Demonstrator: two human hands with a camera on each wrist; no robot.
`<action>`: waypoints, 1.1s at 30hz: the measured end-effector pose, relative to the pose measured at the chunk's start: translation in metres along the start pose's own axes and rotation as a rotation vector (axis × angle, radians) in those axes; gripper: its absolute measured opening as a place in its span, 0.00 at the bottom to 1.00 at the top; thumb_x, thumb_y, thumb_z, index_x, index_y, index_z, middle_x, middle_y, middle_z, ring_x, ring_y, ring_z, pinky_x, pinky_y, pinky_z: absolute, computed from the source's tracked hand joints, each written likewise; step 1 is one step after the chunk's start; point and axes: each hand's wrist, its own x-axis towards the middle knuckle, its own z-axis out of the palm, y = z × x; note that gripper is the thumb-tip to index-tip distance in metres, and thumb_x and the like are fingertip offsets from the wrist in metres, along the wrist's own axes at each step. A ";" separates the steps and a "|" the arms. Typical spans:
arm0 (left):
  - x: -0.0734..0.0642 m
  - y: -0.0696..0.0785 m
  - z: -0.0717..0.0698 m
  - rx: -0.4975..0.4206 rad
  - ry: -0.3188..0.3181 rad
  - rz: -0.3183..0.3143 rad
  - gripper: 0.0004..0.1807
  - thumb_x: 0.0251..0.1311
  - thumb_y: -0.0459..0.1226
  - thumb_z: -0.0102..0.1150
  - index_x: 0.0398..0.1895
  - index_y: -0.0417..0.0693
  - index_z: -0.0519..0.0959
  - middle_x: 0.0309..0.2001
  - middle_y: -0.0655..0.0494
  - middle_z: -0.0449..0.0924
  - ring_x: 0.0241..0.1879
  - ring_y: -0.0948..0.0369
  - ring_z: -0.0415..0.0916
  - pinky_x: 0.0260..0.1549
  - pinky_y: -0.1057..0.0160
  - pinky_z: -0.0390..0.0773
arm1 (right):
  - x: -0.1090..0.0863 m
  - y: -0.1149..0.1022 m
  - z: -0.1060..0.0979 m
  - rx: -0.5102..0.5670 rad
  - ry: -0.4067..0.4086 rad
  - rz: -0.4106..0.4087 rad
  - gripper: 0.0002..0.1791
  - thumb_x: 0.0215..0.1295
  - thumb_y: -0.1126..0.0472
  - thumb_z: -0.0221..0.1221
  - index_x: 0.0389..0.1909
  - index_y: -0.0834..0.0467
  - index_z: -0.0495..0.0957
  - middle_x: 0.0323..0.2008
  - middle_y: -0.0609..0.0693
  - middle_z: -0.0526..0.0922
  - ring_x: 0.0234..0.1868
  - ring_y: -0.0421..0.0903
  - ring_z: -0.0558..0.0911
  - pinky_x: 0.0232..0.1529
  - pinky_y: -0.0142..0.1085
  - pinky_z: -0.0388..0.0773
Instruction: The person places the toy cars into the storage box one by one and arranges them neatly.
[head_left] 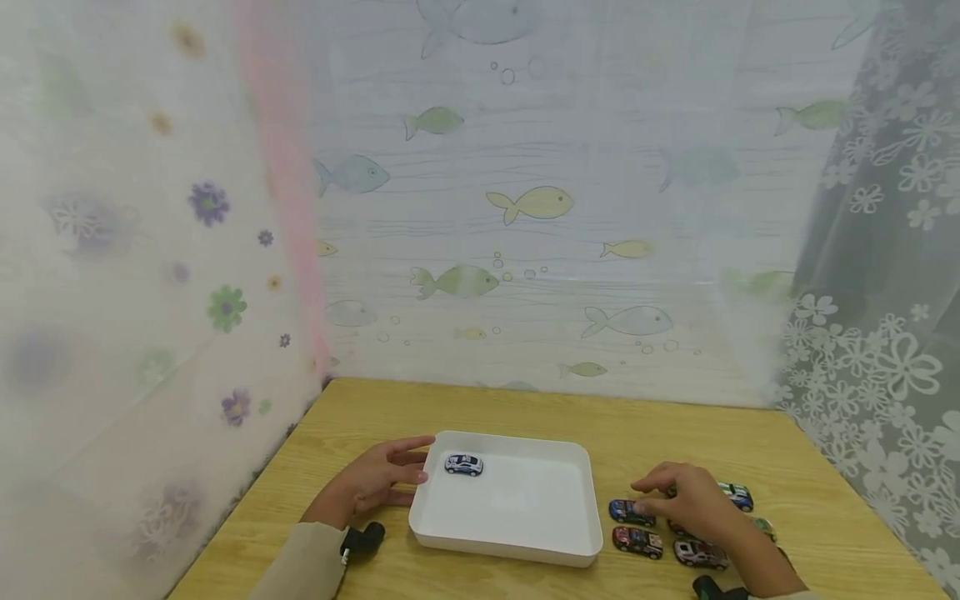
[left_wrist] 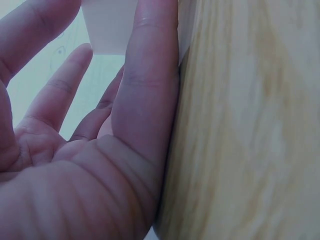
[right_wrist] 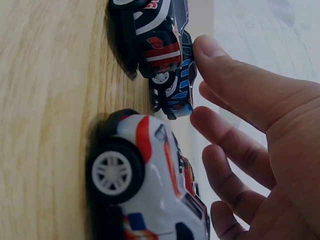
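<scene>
A white toy car [head_left: 463,465] with dark markings sits in the far left corner of a white tray [head_left: 506,546]. My left hand [head_left: 378,477] is at the tray's left side, fingers spread and fingertips right at the wall; in the left wrist view the edge of this hand [left_wrist: 135,115] lies along the wood. Over a group of toy cars to the right of the tray is my right hand [head_left: 693,500]. Its thumb overlaps a blue toy car [head_left: 632,512], also seen as the blue car [right_wrist: 177,92] by the thumb tip. Its other fingers are loosely bent with nothing between them.
Near the right hand stand a red and black toy car [head_left: 637,542], a white and red toy car [head_left: 700,553] and a blue and green toy car [head_left: 737,497]; others are partly hidden under the hand. The wooden table [head_left: 420,404] meets a fish-patterned curtain [head_left: 525,333] behind.
</scene>
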 end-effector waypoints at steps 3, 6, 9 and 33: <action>0.000 0.001 0.001 0.003 0.004 -0.004 0.42 0.65 0.31 0.68 0.81 0.53 0.62 0.78 0.35 0.59 0.62 0.49 0.78 0.53 0.43 0.85 | 0.001 0.001 0.000 0.003 -0.009 -0.009 0.20 0.60 0.42 0.71 0.49 0.47 0.89 0.46 0.43 0.86 0.43 0.37 0.83 0.37 0.32 0.81; -0.001 0.002 0.001 0.006 0.007 -0.006 0.42 0.65 0.31 0.68 0.81 0.53 0.62 0.78 0.35 0.59 0.62 0.49 0.78 0.53 0.43 0.85 | 0.002 0.002 0.001 0.005 -0.027 -0.021 0.20 0.59 0.41 0.72 0.49 0.46 0.90 0.45 0.42 0.86 0.43 0.37 0.83 0.37 0.32 0.81; -0.002 0.002 0.002 0.008 0.009 -0.007 0.42 0.65 0.31 0.68 0.81 0.53 0.62 0.78 0.35 0.59 0.62 0.49 0.79 0.53 0.43 0.85 | 0.002 0.002 0.001 0.007 -0.042 -0.025 0.20 0.58 0.41 0.73 0.48 0.46 0.90 0.45 0.41 0.86 0.44 0.39 0.83 0.39 0.32 0.81; -0.002 0.004 0.003 0.017 0.015 -0.014 0.42 0.65 0.32 0.69 0.80 0.54 0.63 0.78 0.35 0.60 0.61 0.50 0.79 0.53 0.44 0.85 | -0.002 -0.011 0.002 -0.021 -0.070 -0.059 0.12 0.59 0.47 0.74 0.42 0.44 0.91 0.41 0.38 0.86 0.42 0.38 0.84 0.39 0.32 0.82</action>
